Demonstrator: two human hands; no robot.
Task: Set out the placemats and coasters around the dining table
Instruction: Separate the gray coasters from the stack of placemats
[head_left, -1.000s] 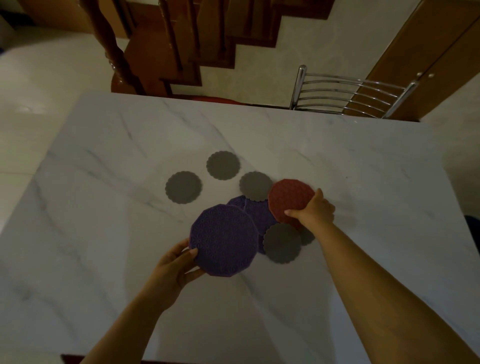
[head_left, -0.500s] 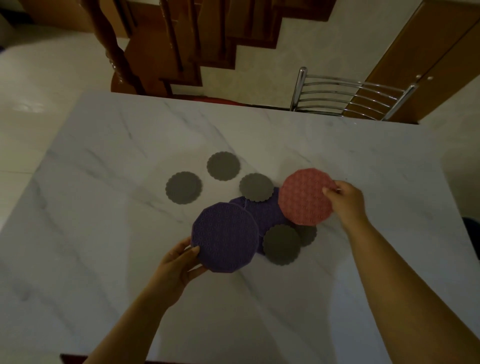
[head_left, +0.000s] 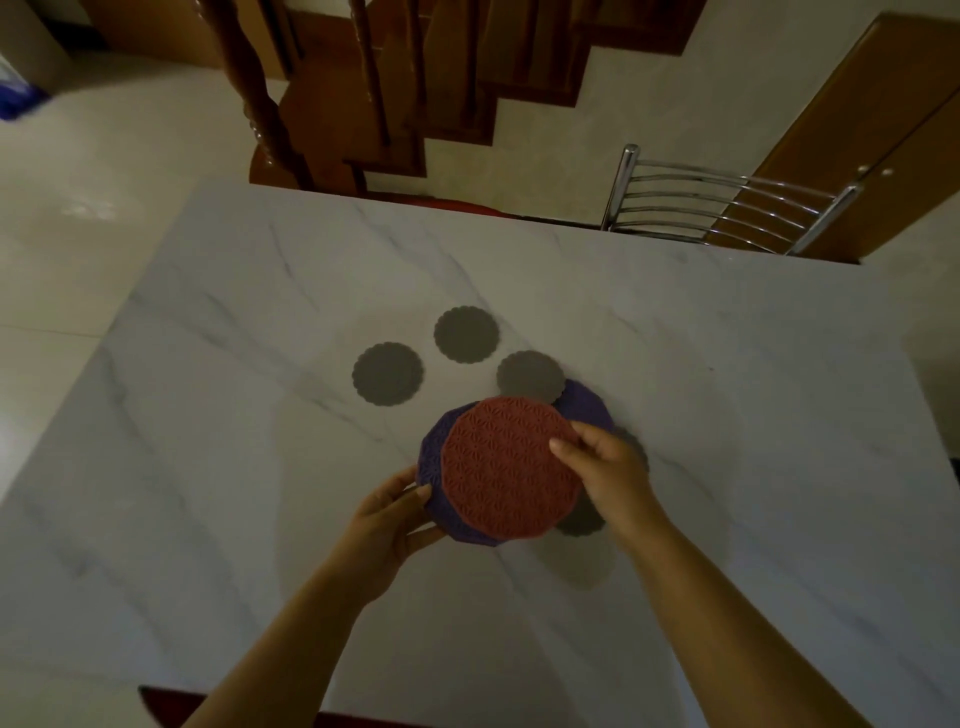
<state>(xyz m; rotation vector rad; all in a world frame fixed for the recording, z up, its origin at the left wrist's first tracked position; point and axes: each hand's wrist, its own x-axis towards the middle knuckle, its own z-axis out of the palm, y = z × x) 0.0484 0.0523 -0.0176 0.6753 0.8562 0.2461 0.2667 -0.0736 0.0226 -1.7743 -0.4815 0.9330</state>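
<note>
A round red placemat lies on top of a purple placemat above the middle of the marble table. My right hand pinches the red mat's right edge. My left hand grips the purple mat's left edge from below. A second purple placemat lies flat on the table behind them. Three grey scalloped coasters rest further back, the right one overlapping the flat purple mat. Two more grey coasters are partly hidden under my right hand.
A chrome-backed chair stands at the table's far right edge. A wooden staircase with turned balusters rises behind the far edge. A wooden door is at the right. A dark red seat shows at the near edge.
My right hand carried the red placemat from the right of the pile leftward and onto the purple mat held by my left hand. The left hand stayed roughly in place.
</note>
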